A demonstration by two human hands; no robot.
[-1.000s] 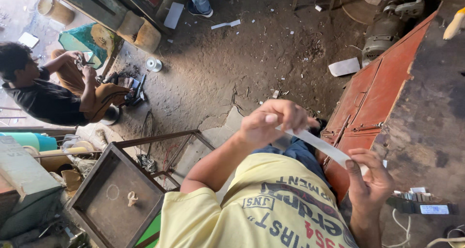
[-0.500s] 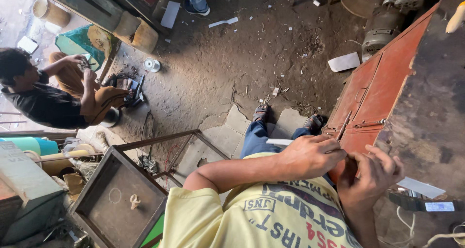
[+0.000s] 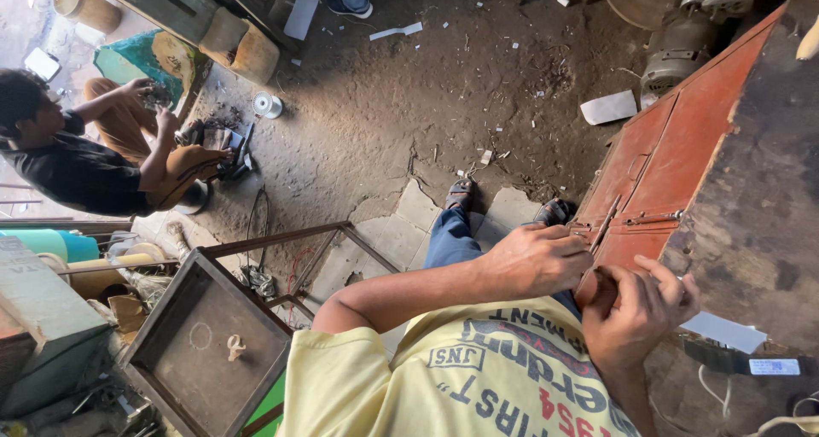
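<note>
My left hand (image 3: 537, 259) is closed around a thin pale metal strip (image 3: 605, 222) that pokes out past its fingers, against the front of a red metal cabinet (image 3: 674, 155). My right hand (image 3: 641, 311) sits just beside it, fingers curled and thumb pinching the strip's near end at the cabinet's edge. Both hands are close together above my lap. My sandalled feet (image 3: 461, 194) rest on the cracked dirt floor below. Most of the strip is hidden by the hands.
A dark, worn bench top (image 3: 759, 206) with a white slip (image 3: 725, 330) lies to the right. A rusty open metal box (image 3: 205, 343) and an angle-iron frame (image 3: 290, 241) stand at left. Another person (image 3: 77, 155) sits on the floor, working. A motor (image 3: 682, 36) stands farther back.
My left hand came down from its raised position with the strip. Both hands now meet low at the red cabinet's edge.
</note>
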